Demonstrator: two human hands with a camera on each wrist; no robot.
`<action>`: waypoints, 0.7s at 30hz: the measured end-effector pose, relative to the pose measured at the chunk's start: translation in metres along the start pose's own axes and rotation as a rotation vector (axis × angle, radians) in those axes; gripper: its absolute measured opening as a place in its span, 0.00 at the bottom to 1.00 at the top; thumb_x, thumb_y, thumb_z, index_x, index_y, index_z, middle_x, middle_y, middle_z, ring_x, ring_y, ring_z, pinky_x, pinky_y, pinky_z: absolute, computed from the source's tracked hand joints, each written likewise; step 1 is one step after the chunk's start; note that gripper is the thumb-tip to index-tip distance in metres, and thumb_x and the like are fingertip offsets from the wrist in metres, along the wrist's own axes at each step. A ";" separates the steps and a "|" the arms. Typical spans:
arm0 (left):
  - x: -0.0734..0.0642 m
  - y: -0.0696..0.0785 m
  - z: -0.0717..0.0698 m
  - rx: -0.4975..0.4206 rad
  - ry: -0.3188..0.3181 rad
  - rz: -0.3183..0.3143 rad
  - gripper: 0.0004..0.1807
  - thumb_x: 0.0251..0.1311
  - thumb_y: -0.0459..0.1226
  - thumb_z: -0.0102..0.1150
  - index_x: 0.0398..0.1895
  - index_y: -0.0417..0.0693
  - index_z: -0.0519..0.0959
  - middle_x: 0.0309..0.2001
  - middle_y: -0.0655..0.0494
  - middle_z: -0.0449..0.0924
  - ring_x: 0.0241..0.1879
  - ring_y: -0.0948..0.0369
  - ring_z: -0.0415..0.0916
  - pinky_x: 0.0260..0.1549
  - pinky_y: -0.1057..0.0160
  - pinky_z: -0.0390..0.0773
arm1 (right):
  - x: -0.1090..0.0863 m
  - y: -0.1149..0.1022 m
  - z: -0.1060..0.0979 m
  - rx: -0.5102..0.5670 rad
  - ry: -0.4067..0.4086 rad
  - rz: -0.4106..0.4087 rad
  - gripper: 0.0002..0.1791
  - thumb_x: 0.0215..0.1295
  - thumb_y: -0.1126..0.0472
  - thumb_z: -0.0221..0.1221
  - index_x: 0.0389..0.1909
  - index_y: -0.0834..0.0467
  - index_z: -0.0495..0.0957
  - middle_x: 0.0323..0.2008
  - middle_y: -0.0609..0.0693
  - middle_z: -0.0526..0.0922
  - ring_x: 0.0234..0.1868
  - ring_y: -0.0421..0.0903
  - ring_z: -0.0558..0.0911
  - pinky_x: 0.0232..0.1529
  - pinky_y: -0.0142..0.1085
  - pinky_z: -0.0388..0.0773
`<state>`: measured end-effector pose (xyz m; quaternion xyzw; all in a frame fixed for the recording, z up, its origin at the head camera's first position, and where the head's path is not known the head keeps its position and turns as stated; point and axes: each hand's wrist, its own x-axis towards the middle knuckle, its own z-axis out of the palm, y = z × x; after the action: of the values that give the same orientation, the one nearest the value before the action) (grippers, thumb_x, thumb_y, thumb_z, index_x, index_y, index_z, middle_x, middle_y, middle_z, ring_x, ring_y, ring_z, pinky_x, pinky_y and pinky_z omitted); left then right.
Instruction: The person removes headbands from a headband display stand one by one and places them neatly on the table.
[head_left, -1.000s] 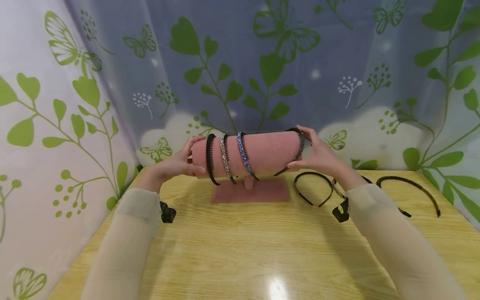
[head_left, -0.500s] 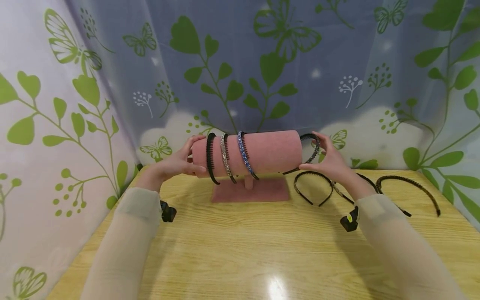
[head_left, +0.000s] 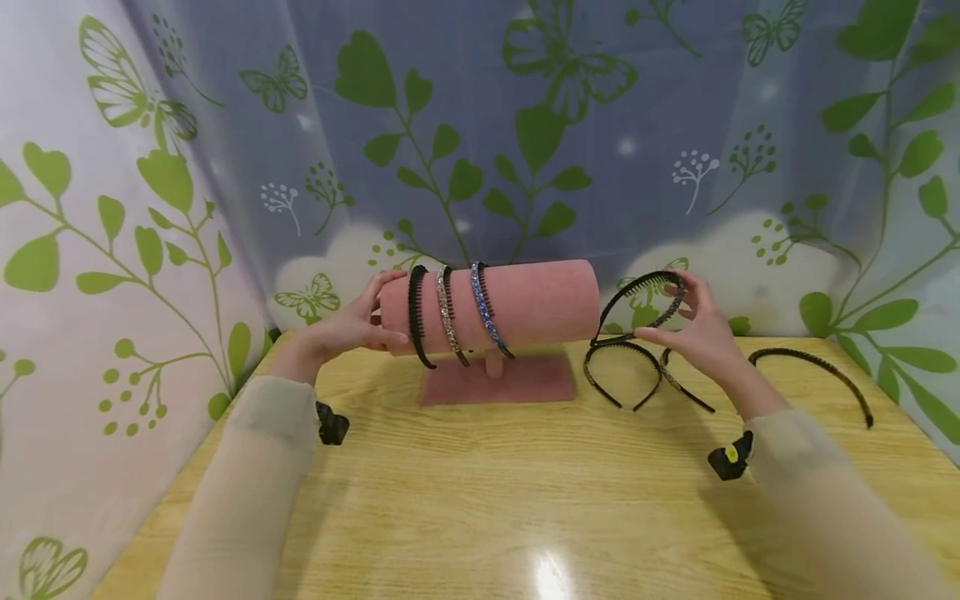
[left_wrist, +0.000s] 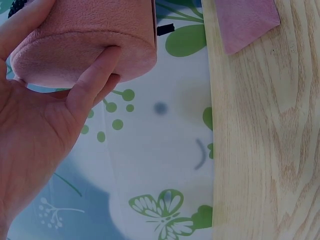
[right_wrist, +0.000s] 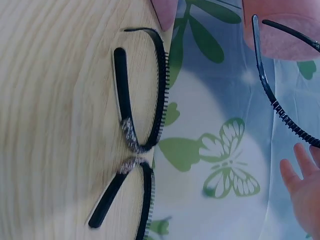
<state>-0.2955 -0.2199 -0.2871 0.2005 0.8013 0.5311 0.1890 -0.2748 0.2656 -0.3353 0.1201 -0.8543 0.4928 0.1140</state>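
Note:
A pink padded roll stand (head_left: 543,300) bears three headbands: a black one (head_left: 416,318), a silver sparkly one (head_left: 446,308) and a blue sparkly one (head_left: 483,302). My left hand (head_left: 341,323) grips the roll's left end, thumb in front; in the left wrist view, fingertips press on its round end face (left_wrist: 135,60). Off the right end, my right hand (head_left: 703,333) pinches a black toothed headband (head_left: 663,275) with a dark sparkly top. Its two tips point back toward the roll. In the right wrist view this headband (right_wrist: 265,85) is partly out of frame.
Several more headbands lie on the wooden table (head_left: 480,492), right of the stand: one (head_left: 602,393) near its base, one (head_left: 688,395) under my right hand, one (head_left: 832,367) farther right. A leaf-and-butterfly curtain (head_left: 465,100) hangs close behind the table.
My right hand has drawn the headband off the roll's right end and moved right with it, its top tilting upward. My left hand has stayed on the left end.

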 end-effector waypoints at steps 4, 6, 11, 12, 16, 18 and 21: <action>0.000 -0.001 0.000 -0.004 0.002 -0.002 0.52 0.61 0.32 0.64 0.77 0.66 0.37 0.73 0.44 0.46 0.67 0.42 0.56 0.49 0.45 0.74 | -0.013 0.003 -0.009 -0.005 0.029 0.009 0.59 0.56 0.58 0.71 0.78 0.53 0.39 0.71 0.66 0.54 0.68 0.66 0.57 0.64 0.59 0.54; 0.000 -0.001 0.000 -0.005 0.003 -0.006 0.52 0.62 0.33 0.64 0.76 0.67 0.38 0.72 0.44 0.46 0.67 0.42 0.57 0.49 0.43 0.73 | -0.022 0.004 -0.013 -0.012 0.032 0.003 0.59 0.56 0.59 0.71 0.78 0.51 0.39 0.71 0.65 0.54 0.67 0.66 0.58 0.61 0.60 0.57; -0.001 -0.001 0.000 -0.005 -0.003 -0.007 0.52 0.62 0.33 0.63 0.77 0.67 0.37 0.73 0.44 0.44 0.68 0.41 0.55 0.50 0.42 0.72 | -0.047 0.003 -0.018 -0.006 0.023 -0.019 0.58 0.55 0.62 0.72 0.78 0.50 0.41 0.70 0.67 0.57 0.66 0.69 0.59 0.56 0.64 0.59; 0.000 0.000 0.000 -0.002 -0.004 -0.007 0.52 0.62 0.33 0.63 0.77 0.67 0.37 0.74 0.44 0.44 0.68 0.41 0.55 0.50 0.43 0.72 | -0.051 0.002 -0.019 -0.005 0.022 -0.024 0.59 0.55 0.63 0.72 0.78 0.50 0.41 0.69 0.67 0.58 0.66 0.70 0.59 0.57 0.63 0.59; 0.000 0.002 0.000 -0.002 -0.010 -0.008 0.52 0.63 0.34 0.63 0.77 0.66 0.36 0.74 0.45 0.43 0.68 0.41 0.53 0.50 0.45 0.73 | -0.068 -0.001 -0.018 0.001 0.034 -0.091 0.58 0.52 0.69 0.72 0.77 0.51 0.42 0.67 0.59 0.63 0.68 0.52 0.63 0.62 0.35 0.62; 0.000 0.002 0.000 -0.006 -0.012 -0.009 0.52 0.63 0.34 0.63 0.77 0.65 0.35 0.74 0.45 0.43 0.69 0.41 0.53 0.50 0.45 0.73 | -0.074 -0.002 -0.014 0.024 0.035 -0.131 0.57 0.51 0.72 0.71 0.75 0.52 0.45 0.66 0.51 0.65 0.66 0.40 0.64 0.55 0.21 0.62; 0.000 0.002 0.000 -0.009 -0.011 -0.008 0.52 0.63 0.33 0.63 0.77 0.66 0.36 0.73 0.44 0.44 0.68 0.41 0.54 0.49 0.45 0.73 | -0.082 -0.005 -0.005 0.066 0.027 -0.203 0.55 0.47 0.78 0.71 0.73 0.56 0.49 0.65 0.43 0.63 0.62 0.29 0.65 0.52 0.19 0.62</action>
<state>-0.2951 -0.2198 -0.2855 0.1993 0.7988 0.5326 0.1965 -0.1956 0.2755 -0.3546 0.2032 -0.8193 0.5083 0.1707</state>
